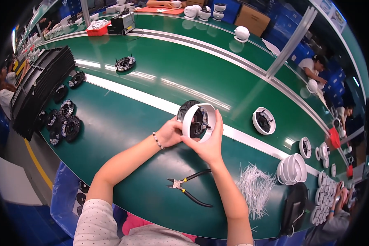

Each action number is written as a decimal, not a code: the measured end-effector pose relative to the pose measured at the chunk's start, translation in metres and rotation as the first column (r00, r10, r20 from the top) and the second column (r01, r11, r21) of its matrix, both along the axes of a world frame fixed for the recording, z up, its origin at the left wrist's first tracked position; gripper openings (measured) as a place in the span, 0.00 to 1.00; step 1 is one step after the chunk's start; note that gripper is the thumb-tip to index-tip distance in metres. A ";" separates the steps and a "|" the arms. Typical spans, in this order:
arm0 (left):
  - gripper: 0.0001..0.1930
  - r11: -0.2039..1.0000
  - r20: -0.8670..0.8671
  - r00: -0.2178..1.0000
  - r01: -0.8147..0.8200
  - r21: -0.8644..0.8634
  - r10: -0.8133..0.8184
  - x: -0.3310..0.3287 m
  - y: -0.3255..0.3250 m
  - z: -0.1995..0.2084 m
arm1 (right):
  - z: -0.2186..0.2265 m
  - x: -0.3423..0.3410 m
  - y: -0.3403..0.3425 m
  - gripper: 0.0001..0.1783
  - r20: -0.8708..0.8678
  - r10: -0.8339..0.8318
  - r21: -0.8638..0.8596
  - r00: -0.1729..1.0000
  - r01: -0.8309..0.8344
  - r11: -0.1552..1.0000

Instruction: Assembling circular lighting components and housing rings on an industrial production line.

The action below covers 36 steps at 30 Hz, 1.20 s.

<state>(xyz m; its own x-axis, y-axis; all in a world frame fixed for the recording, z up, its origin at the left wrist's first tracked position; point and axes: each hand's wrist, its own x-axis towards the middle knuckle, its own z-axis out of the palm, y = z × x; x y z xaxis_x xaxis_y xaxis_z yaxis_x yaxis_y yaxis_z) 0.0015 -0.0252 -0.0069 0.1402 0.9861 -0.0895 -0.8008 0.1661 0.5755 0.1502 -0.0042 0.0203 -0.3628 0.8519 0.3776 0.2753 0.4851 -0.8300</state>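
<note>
In front of me, over the table, my right hand (210, 144) grips a white plastic ring-shaped shell (187, 126) by its side. My left hand (170, 133) is closed on a black round part with a slotted rim (186, 107), held behind and partly inside the shell. Its lower portion shows through the shell's opening; whether it is seated there I cannot tell. Below my hands lie cutting pliers (177, 184) with black and yellow handles, jaws spread. A heap of thin white plastic strips (256, 186) is to the right of my right forearm.
Several black round assemblies (71, 128) lie at left beside a stack of black trays (41, 90). Another assembly (125, 63) and a filled white shell (264, 120) sit on the green conveyor (164, 53). Stacked white shells (291, 169) and a black pouch (295, 207) are at right. People work farther off.
</note>
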 end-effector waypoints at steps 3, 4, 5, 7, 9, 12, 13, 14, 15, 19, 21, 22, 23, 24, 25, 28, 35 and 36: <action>0.26 0.971 0.184 0.956 0.213 0.108 -0.230 -0.009 0.004 -0.003 | 0.003 0.001 -0.001 0.64 0.020 0.045 -0.045 0.999 -0.044 0.998; 0.27 0.972 0.214 0.951 0.199 0.126 -0.223 -0.008 0.005 0.000 | 0.003 0.002 0.000 0.64 -0.003 0.077 -0.060 0.997 -0.077 0.995; 0.28 0.972 0.243 0.946 0.184 0.144 -0.215 -0.008 0.006 0.002 | 0.004 0.003 0.001 0.64 -0.026 0.110 -0.074 0.994 -0.111 0.991; 0.33 0.964 0.255 0.933 0.221 0.148 -0.253 -0.011 0.010 0.002 | 0.004 0.013 0.013 0.65 -0.012 0.265 -0.059 0.964 -0.265 0.962; 0.33 0.974 0.286 0.933 0.197 0.110 -0.221 -0.008 0.013 0.009 | -0.003 0.022 0.027 0.66 -0.175 0.402 -0.081 0.899 -0.420 0.904; 0.27 0.994 0.198 0.974 0.097 0.060 -0.107 -0.008 0.012 0.006 | 0.011 0.030 0.034 0.62 -0.468 0.294 -0.245 0.834 -0.442 0.863; 0.24 0.998 0.134 0.989 0.048 0.045 -0.054 -0.006 0.010 0.007 | 0.018 0.028 0.031 0.59 -0.537 0.174 -0.340 0.826 -0.401 0.851; 0.24 0.987 0.151 0.983 0.089 0.135 -0.109 -0.010 0.011 -0.006 | 0.014 0.023 0.031 0.57 -0.506 0.115 -0.369 0.855 -0.335 0.867; 0.23 0.966 0.160 0.973 0.127 0.225 -0.165 -0.013 0.011 -0.019 | 0.012 0.016 0.024 0.58 -0.436 0.137 -0.368 0.889 -0.315 0.875; 0.23 0.999 0.069 0.998 -0.016 0.050 0.012 0.012 0.000 -0.004 | -0.015 0.011 0.018 0.63 -0.031 0.171 -0.131 0.985 -0.174 0.976; 0.24 1.000 0.144 0.989 -0.028 0.010 0.026 0.014 -0.002 0.001 | -0.005 0.006 0.009 0.64 0.033 0.140 -0.064 0.990 -0.137 0.988; 0.26 1.000 0.144 0.989 -0.024 -0.001 0.024 0.015 -0.002 0.008 | -0.003 0.006 0.007 0.64 0.034 0.141 -0.067 0.989 -0.139 0.988; 0.26 1.000 0.145 0.989 -0.025 -0.004 0.025 0.015 -0.002 0.008 | -0.002 0.006 0.005 0.65 0.087 0.111 -0.004 0.990 -0.111 0.994; 0.25 1.000 0.142 0.990 -0.005 -0.022 0.009 0.014 -0.002 0.007 | -0.001 0.007 0.004 0.65 0.140 0.078 0.061 0.987 -0.087 0.994; 0.25 0.999 0.138 0.990 0.013 -0.040 -0.007 0.013 -0.002 0.007 | 0.001 0.007 0.003 0.67 0.155 0.089 0.070 0.984 -0.101 0.992; 0.23 0.998 0.180 0.983 0.054 -0.042 -0.046 0.007 0.000 0.006 | 0.014 0.013 0.009 0.66 0.229 0.240 -0.038 0.943 -0.238 0.971; 0.26 0.998 0.127 0.991 -0.028 -0.059 0.036 0.012 0.003 0.004 | 0.020 0.022 0.016 0.64 0.241 0.225 -0.086 0.944 -0.210 0.974; 0.29 0.998 0.092 0.995 -0.027 -0.058 0.032 0.013 0.003 0.002 | 0.019 0.021 0.015 0.64 0.241 0.225 -0.087 0.944 -0.210 0.974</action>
